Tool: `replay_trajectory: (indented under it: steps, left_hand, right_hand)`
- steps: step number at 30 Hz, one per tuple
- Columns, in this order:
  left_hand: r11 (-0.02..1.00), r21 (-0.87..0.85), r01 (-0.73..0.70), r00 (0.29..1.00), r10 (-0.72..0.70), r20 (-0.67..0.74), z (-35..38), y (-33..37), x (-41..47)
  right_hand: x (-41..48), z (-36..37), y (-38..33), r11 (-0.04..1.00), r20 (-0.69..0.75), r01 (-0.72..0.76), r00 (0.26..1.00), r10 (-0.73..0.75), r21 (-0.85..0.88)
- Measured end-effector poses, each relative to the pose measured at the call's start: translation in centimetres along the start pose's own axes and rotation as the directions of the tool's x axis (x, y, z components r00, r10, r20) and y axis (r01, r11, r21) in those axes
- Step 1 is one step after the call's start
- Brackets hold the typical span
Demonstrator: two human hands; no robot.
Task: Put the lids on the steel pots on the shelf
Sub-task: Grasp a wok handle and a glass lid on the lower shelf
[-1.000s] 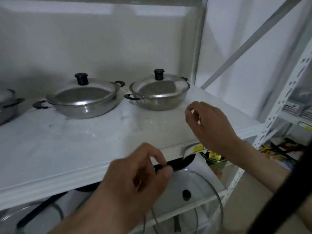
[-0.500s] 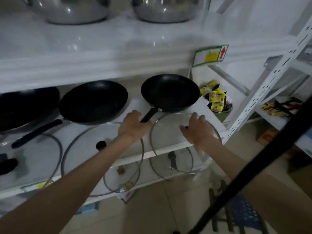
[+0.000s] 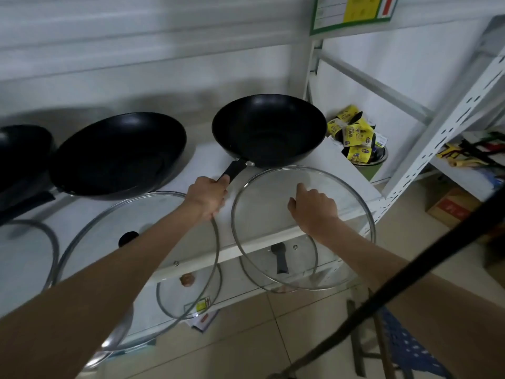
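Shelf point(image 3: 273, 243) is white, lower tier, and it carries three black woks at the back with glass lids laid flat in front, each lid paired with its wok, probably for display. No steel pots in view, so the task's pots are out of frame; these hands work on a wok set instead. Big wok point(image 3: 117, 154) sits left of centre with big lid point(image 3: 142, 242) in front, overhanging the shelf edge, knob visible. Right wok point(image 3: 269, 129) has its handle pointing toward the person. Right lid point(image 3: 302, 228) lies just in front of it, also overhanging the edge, so it is easy to lift. Left hand point(image 3: 209, 196) is closed around the end of the right wok's handle, likely to steady or shift it. Right hand point(image 3: 314, 210) rests at the lid's centre where the knob should be; fingers curl down as if on the knob, but the hand hides it, so grip is unconfirmed. Bowl of yellow packets point(image 3: 355, 136) sits beyond the shelf end, clear of the work. Judgement: lid about to go on the wok.
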State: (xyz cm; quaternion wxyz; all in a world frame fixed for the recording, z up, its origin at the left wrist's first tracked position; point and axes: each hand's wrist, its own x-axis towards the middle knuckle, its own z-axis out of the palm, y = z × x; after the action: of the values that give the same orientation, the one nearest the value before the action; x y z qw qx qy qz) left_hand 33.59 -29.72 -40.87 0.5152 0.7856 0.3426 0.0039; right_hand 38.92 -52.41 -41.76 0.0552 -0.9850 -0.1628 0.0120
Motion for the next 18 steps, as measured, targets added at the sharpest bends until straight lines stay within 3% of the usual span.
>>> replay_trajectory:
  steps: [8, 15, 18]
  left_hand:
    - [0.999, 0.044, -0.030, 0.999, 0.030, -0.013, 0.2, -0.5, -0.3]
    - [0.997, 0.008, 0.080, 0.996, -0.081, 0.037, 0.0, 0.1, -2.0]
    - [0.980, 0.194, 0.047, 0.993, -0.025, -0.114, -0.4, 0.2, -3.1]
  right_hand:
    - [-2.4, -1.1, 2.3, 0.989, -0.038, 0.118, 0.993, -0.115, 0.086]
    - [-5.5, -2.9, 4.6, 0.976, -0.055, 0.065, 0.997, -0.055, 0.208]
    - [-5.2, -2.9, 4.0, 0.975, 0.004, -0.003, 1.000, 0.002, 0.224]
